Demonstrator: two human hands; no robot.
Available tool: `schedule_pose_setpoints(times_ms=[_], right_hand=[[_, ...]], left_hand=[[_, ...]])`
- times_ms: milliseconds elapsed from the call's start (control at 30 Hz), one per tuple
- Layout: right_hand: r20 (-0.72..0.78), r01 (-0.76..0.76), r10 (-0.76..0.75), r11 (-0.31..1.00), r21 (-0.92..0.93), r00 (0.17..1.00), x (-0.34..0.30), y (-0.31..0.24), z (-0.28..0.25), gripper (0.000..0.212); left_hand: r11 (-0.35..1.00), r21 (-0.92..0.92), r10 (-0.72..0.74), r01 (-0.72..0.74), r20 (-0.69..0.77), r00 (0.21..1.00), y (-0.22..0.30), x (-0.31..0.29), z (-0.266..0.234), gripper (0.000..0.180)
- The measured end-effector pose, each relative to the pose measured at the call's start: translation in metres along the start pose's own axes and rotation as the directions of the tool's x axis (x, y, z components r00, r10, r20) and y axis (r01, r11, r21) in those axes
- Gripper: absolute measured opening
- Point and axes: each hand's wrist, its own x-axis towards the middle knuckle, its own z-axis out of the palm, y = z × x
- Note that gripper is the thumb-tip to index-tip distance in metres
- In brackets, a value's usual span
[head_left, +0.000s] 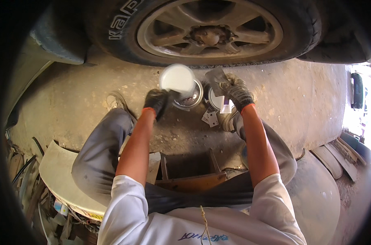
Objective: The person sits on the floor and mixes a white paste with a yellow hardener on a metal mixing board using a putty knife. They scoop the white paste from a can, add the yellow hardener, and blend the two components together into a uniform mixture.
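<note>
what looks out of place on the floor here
The loose playing cards: they lie on the dirty floor beside the person's right shoe, which seems an odd spot for cards so near a vehicle wheel.

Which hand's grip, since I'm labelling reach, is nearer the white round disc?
Left. The left grip is just at the lower left of the white round disc, seemingly holding it; the right grip is farther off, to its right, holding a dark flat blade.
</note>
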Motion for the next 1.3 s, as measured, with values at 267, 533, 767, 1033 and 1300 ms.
schedule_pose_setpoints(times_ms=[267,533,767,1033,1300], right_hand=[[0.159,0.316,-0.279,0.899,-0.303,0.947,0.004,-0.047,0.054,0.028],[0.309,0.496,-0.388,0.680,-0.540,0.868,0.036,-0.029,0.154,0.038],[0.478,0.496,-0.197,0.575,-0.651,0.856,0.043,-0.003,0.204,0.034],[0.718,0.619,0.037,0.477,-0.624,0.695,0.064,-0.008,0.193,0.029],[0.746,0.669,0.022,0.426,-0.609,0.665,0.074,-0.011,0.184,0.025]], left_hand=[[0.584,-0.727,-0.367,0.361,0.160,0.916,-0.026,-0.006,-0.037,0.033],[0.219,-0.909,-0.055,0.355,0.352,0.934,-0.030,-0.004,-0.004,0.034],[0.261,-0.900,-0.065,0.349,0.345,0.936,-0.020,-0.007,0.018,0.033],[0.200,-0.853,-0.025,0.482,0.488,0.873,-0.036,0.007,0.014,0.032],[0.206,-0.856,-0.030,0.475,0.479,0.877,-0.034,0.004,0.014,0.032]])
